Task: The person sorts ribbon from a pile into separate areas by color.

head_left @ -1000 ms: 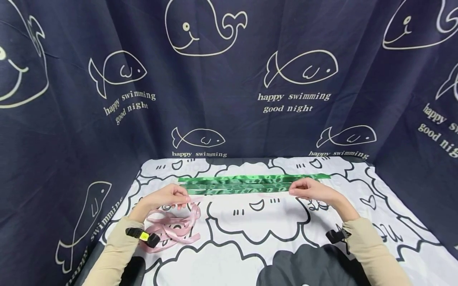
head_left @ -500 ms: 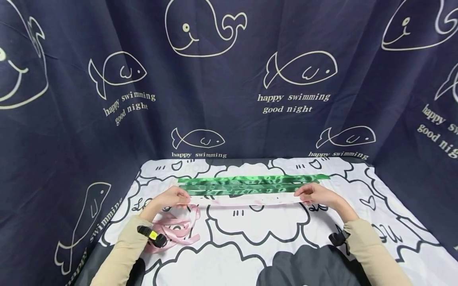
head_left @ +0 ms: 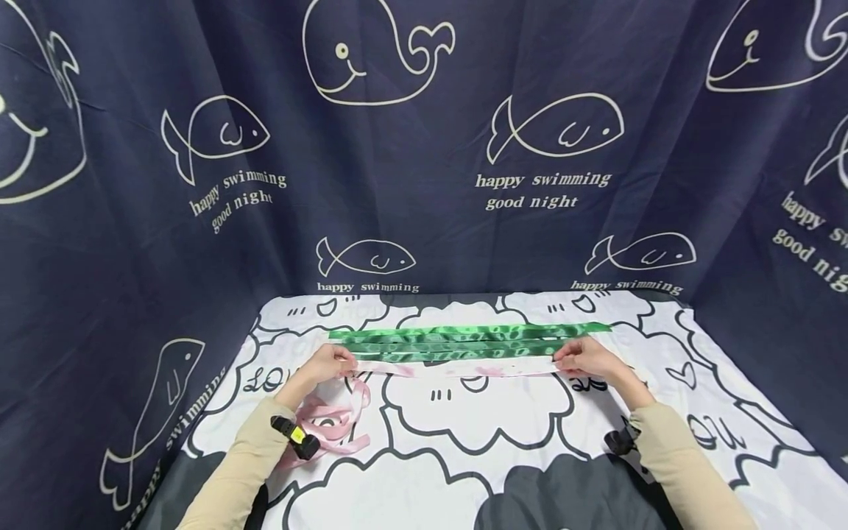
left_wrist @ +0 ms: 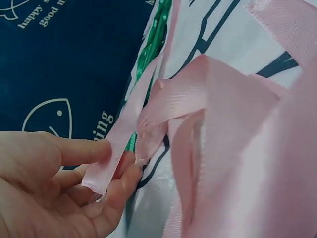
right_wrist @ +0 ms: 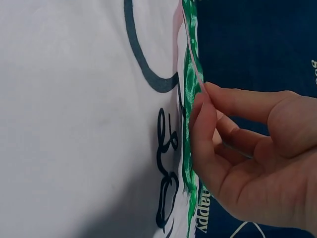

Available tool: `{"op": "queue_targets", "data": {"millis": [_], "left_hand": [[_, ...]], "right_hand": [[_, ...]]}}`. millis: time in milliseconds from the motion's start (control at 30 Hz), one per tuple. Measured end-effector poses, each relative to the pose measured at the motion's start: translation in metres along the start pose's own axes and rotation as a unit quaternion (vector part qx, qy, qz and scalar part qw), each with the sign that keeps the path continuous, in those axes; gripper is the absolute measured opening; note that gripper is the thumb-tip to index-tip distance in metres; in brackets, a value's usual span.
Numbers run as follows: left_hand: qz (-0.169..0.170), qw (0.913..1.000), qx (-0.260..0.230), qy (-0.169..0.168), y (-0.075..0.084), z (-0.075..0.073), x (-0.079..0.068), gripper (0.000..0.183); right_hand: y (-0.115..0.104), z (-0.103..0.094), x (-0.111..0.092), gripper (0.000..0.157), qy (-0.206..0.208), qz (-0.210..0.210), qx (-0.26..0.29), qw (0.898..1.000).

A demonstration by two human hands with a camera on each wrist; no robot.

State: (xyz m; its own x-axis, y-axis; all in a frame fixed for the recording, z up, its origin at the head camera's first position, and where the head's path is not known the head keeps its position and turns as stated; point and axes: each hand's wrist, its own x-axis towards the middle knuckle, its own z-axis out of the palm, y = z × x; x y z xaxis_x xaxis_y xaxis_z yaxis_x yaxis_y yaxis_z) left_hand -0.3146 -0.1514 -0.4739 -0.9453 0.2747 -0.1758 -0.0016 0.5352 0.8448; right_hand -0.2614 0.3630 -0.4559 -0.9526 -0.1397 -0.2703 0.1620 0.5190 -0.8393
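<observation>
A pale pink ribbon (head_left: 486, 371) stretches between my two hands, just on the near side of several green ribbons (head_left: 437, 346) laid in parallel rows. My left hand (head_left: 330, 364) pinches its left end; in the left wrist view the cut end of the pink ribbon (left_wrist: 119, 141) shows between thumb and fingers. My right hand (head_left: 584, 359) pinches the other end between thumb and fingertip, plain in the right wrist view. A loose heap of pink ribbon (head_left: 331, 423) lies below my left wrist, partly hidden by the forearm.
A white cloth (head_left: 477, 419) printed with black cloud outlines covers the table. Behind and at both sides hangs a dark blue curtain (head_left: 424, 169) with whale and fish drawings. A small camera (head_left: 301, 442) is strapped to my left wrist.
Both hands have shifted right, the right one first. The pink ribbon, hardly visible at first, is drawn out between them on the near side of the green rows.
</observation>
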Motion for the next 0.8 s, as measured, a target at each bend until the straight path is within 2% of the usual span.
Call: {"op": "queue_targets", "data": {"millis": [100, 233, 333, 400, 567, 667, 800], "left_hand": [[-0.010, 0.9993, 0.002, -0.037, -0.001, 0.000, -0.001, 0.015], [-0.007, 0.9962, 0.014, -0.086, -0.003, -0.002, -0.004, 0.018], [0.000, 0.9943, 0.025, -0.104, -0.005, -0.003, -0.008, 0.016], [-0.011, 0.9937, 0.024, -0.109, -0.005, -0.004, -0.011, 0.013], [-0.053, 0.9923, 0.029, -0.109, -0.002, -0.004, -0.019, 0.014], [-0.050, 0.9938, 0.048, -0.088, 0.000, -0.004, -0.021, 0.013], [-0.026, 0.9944, 0.091, -0.047, 0.002, -0.002, -0.022, 0.011]], "right_hand": [[0.001, -0.002, -0.002, 0.029, 0.008, 0.008, -0.029, 1.000], [0.006, -0.006, -0.005, 0.027, 0.008, 0.006, -0.059, 0.998], [0.009, -0.007, -0.006, 0.026, 0.005, 0.009, -0.066, 0.998], [0.010, -0.008, -0.006, 0.026, 0.002, 0.008, -0.068, 0.998], [0.009, -0.005, -0.007, 0.025, 0.001, 0.003, -0.075, 0.997], [0.008, -0.004, -0.008, 0.024, 0.004, -0.002, -0.090, 0.996], [0.008, -0.004, -0.009, 0.021, 0.013, -0.005, -0.104, 0.994]]}}
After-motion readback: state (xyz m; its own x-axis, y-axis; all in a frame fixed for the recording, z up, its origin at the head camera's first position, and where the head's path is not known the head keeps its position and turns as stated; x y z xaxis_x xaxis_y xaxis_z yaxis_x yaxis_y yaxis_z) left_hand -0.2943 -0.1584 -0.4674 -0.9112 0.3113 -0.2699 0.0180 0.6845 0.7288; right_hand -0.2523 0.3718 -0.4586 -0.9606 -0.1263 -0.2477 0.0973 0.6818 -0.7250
